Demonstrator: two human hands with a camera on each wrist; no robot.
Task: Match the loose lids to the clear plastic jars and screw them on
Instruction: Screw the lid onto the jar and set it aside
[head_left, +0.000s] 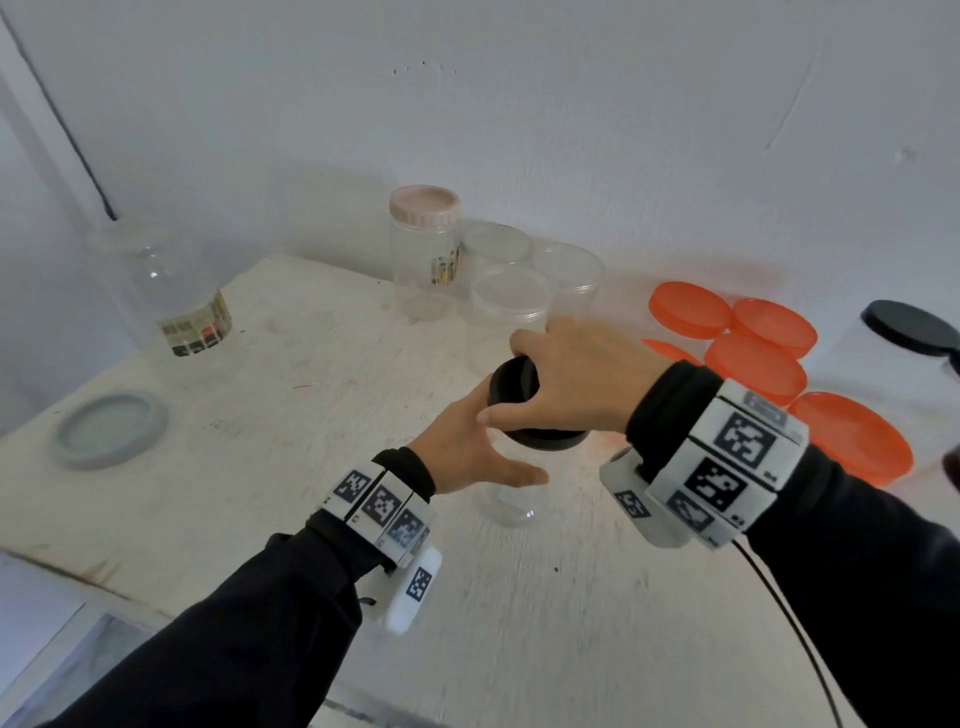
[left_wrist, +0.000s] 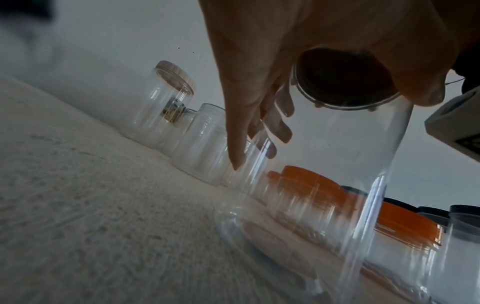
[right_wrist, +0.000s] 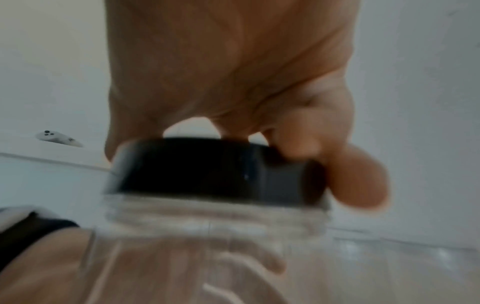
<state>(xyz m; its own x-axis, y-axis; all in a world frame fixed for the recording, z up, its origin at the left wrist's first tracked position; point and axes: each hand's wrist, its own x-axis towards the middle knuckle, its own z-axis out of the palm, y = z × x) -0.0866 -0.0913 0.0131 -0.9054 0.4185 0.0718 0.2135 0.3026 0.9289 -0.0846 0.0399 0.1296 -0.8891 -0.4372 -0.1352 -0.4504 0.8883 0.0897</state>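
Observation:
A clear plastic jar (head_left: 511, 499) stands upright on the white table (head_left: 291, 467), near the middle. My left hand (head_left: 467, 452) holds its body, thumb on the near side; in the left wrist view the fingers (left_wrist: 279, 123) show through the jar (left_wrist: 324, 185), wrapped round its far side. A black lid (head_left: 519, 400) sits on the jar's mouth, and my right hand (head_left: 566, 384) grips it from above. The right wrist view shows the black lid (right_wrist: 213, 174) over the threaded neck (right_wrist: 213, 218), blurred, with my fingers (right_wrist: 358, 181) round its rim.
At the back stand a pink-lidded jar (head_left: 426, 244) and three open clear jars (head_left: 511, 291). Several orange lids (head_left: 753, 364) lie on the right, beside a black-lidded jar (head_left: 909, 327). A grey lid (head_left: 109, 428) and a large labelled jar (head_left: 171, 291) are on the left.

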